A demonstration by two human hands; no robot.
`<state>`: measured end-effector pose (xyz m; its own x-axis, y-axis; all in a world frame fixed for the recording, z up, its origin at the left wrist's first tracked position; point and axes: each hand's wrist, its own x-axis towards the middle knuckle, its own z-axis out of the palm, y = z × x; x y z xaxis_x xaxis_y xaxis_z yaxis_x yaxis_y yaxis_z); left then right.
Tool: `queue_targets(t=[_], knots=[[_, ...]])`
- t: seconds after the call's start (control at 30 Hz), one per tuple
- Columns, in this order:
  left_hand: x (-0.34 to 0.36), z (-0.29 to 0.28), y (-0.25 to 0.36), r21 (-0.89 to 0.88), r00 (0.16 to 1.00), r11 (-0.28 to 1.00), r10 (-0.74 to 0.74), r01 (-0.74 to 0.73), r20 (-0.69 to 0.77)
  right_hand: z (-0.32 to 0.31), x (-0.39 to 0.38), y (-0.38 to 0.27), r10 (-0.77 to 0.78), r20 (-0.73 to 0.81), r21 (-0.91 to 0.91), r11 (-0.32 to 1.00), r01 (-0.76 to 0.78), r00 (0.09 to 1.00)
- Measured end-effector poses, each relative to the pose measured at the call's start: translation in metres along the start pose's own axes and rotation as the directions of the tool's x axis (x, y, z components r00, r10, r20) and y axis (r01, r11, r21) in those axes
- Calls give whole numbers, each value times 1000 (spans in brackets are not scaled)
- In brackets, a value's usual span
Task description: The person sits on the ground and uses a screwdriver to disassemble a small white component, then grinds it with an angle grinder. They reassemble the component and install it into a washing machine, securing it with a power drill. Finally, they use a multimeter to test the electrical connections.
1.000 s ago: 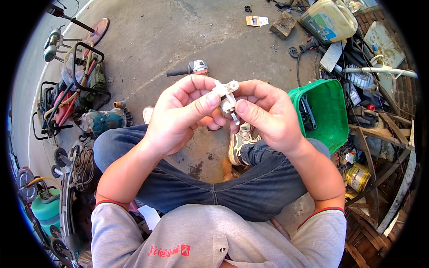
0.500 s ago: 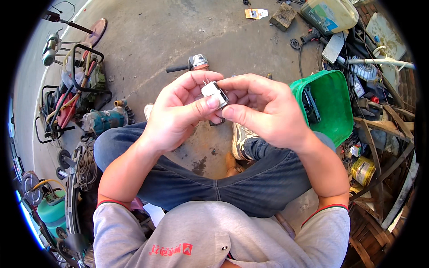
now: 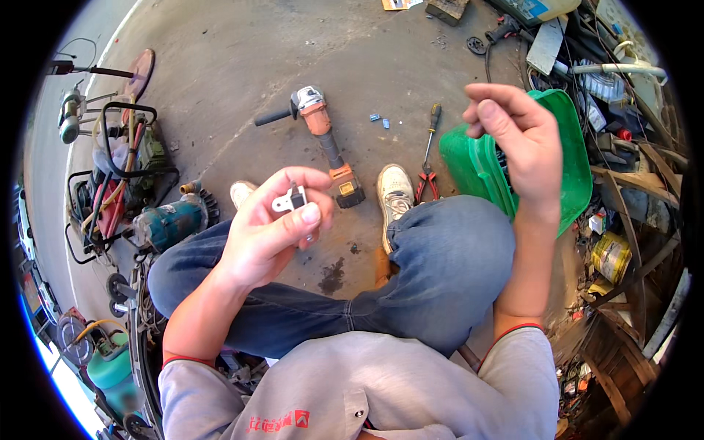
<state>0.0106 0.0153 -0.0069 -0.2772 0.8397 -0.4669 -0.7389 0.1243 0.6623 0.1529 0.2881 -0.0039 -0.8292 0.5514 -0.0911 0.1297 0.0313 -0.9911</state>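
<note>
My left hand [image 3: 257, 242] is closed around a small white part with a black side [image 3: 290, 199], pinched between thumb and fingers above my left knee. My right hand [image 3: 529, 147] is raised by the green plastic container [image 3: 480, 165], apart from the left hand. Its fingers are curled and its thumb presses toward them; whatever may be between them cannot be made out. On the ground between and beyond my feet lies an orange and black cordless angle grinder [image 3: 317, 121]. A screwdriver [image 3: 433, 128] and red-handled pliers [image 3: 427, 182] lie beside my right shoe.
Two small blue pieces [image 3: 375, 117] lie on the concrete right of the grinder. A teal motor-like machine [image 3: 167, 220] and a black-framed machine [image 3: 132, 143] stand at left. Scrap wood, a yellow can [image 3: 610, 254] and a corded tool [image 3: 502, 31] crowd the right.
My hands have come apart. The right one has moved right and up toward the green container, while the left keeps the white part and has shifted slightly left and down.
</note>
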Motion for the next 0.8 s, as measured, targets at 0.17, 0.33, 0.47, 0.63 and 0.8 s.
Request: queue_targets(t=[0.17,0.33,0.47,0.63,0.8], knots=[[-1,-6,-16,47,986,998,40,-32,-163,7,-42,170,447,-186,174,891,-418,875],[-2,-24,-23,-17,958,1000,-25,21,-286,12,-133,339,722,-482,102,608,-787,496],[0,-31,-24,-42,949,997,-81,71,-306,28,-140,374,320,-624,-260,775,-576,712],[15,-21,-25,-88,938,990,-131,108,-321,38,-28,370,178,-492,-688,520,-506,852],[25,-18,-24,-159,964,983,-125,88,-236,32,21,379,372,-577,-601,409,-687,727]])
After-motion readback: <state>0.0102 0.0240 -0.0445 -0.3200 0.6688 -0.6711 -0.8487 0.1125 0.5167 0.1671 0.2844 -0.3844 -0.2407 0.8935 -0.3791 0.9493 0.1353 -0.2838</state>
